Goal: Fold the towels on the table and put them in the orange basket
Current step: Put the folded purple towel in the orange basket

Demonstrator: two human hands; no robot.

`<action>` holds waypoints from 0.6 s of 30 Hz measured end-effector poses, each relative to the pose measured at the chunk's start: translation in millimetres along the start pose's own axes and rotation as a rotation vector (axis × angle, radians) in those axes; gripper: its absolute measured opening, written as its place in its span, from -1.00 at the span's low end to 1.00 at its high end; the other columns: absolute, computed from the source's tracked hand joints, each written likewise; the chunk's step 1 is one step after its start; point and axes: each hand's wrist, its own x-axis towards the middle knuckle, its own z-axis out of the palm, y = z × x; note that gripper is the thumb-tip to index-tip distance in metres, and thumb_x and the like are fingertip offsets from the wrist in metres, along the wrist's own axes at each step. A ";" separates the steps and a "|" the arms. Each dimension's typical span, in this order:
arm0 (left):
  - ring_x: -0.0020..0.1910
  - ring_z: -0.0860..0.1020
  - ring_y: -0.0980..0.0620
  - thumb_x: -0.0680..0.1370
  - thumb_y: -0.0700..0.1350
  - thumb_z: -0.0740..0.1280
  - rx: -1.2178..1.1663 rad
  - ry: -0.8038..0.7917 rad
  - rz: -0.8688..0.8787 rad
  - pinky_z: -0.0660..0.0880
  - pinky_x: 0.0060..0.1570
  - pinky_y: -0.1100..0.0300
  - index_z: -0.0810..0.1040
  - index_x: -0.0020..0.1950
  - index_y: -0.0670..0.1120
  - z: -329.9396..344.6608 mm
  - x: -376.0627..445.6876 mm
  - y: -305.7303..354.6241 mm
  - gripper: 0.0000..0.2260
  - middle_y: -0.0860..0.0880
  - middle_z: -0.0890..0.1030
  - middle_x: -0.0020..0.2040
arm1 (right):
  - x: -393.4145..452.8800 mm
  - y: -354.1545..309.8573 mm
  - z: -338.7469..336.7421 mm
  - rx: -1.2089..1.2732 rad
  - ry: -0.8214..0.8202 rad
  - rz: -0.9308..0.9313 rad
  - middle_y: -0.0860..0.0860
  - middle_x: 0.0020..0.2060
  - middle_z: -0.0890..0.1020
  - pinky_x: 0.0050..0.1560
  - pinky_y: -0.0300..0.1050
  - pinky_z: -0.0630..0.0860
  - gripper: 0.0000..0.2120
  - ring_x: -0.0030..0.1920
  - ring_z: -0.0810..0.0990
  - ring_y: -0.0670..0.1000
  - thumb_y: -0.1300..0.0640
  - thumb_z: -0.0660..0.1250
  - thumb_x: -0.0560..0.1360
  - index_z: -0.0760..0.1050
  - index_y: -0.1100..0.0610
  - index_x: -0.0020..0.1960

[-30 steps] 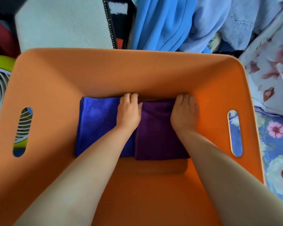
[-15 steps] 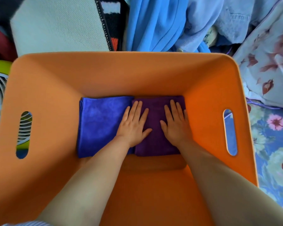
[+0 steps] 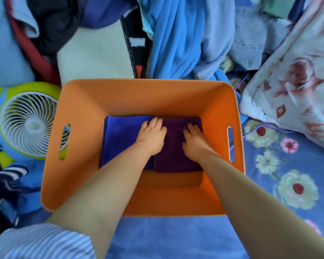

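Both towels lie folded side by side against the far wall of the orange basket [image 3: 79,113]; the blue towel [image 3: 120,135] on the left, the purple towel [image 3: 174,157] on the right, edges touching; the left hand [image 3: 151,136] rests flat across their seam, the right hand [image 3: 195,143] flat on the purple one; each grip released, palms pressing, nothing grasped; this looks like the final settling; next, I'd judge, lift both hands clear without dragging the folds.

Left hand [image 3: 151,136] and right hand [image 3: 195,142] palm-down, fingers flat, forearms extended forward
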 end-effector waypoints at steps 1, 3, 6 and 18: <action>0.47 0.08 -0.10 0.58 -0.13 0.16 0.010 0.011 -0.010 0.05 0.43 -0.01 0.27 0.40 -0.14 -11.2 -8.1 1.4 -0.62 -0.15 0.16 0.47 | -10.8 -3.2 -7.1 0.008 0.014 -0.019 0.09 0.51 -0.02 0.50 -0.02 0.00 -0.51 0.50 -0.07 0.09 0.16 0.07 0.58 0.05 0.18 0.47; 0.38 0.23 -0.10 0.58 -0.15 0.15 0.018 0.033 -0.041 0.18 0.35 0.02 0.37 0.31 -0.15 -37.1 -25.8 5.1 -0.70 -0.13 0.31 0.36 | -32.2 -8.5 -25.3 0.000 0.058 -0.058 0.10 0.49 0.07 0.48 -0.01 0.06 -0.54 0.50 -0.02 0.10 0.18 0.08 0.56 0.14 0.18 0.44; 0.28 0.33 -0.12 0.58 -0.15 0.13 0.022 0.071 -0.104 0.31 0.22 0.02 0.43 0.24 -0.16 -85.7 -69.5 13.6 -0.73 -0.13 0.41 0.24 | -78.4 -19.6 -63.6 -0.051 0.139 -0.127 0.09 0.47 0.17 0.43 0.02 0.14 -0.59 0.48 0.05 0.10 0.23 0.08 0.54 0.25 0.18 0.39; 0.22 0.38 -0.16 0.58 -0.12 0.15 -0.003 0.339 -0.193 0.39 0.08 0.02 0.46 0.20 -0.21 -213.9 -274.0 75.4 -0.73 -0.19 0.45 0.20 | -298.0 -74.4 -170.2 -0.162 0.548 -0.353 0.14 0.19 0.47 0.16 -0.04 0.33 -0.72 0.25 0.34 0.11 0.32 0.11 0.48 0.43 0.26 0.15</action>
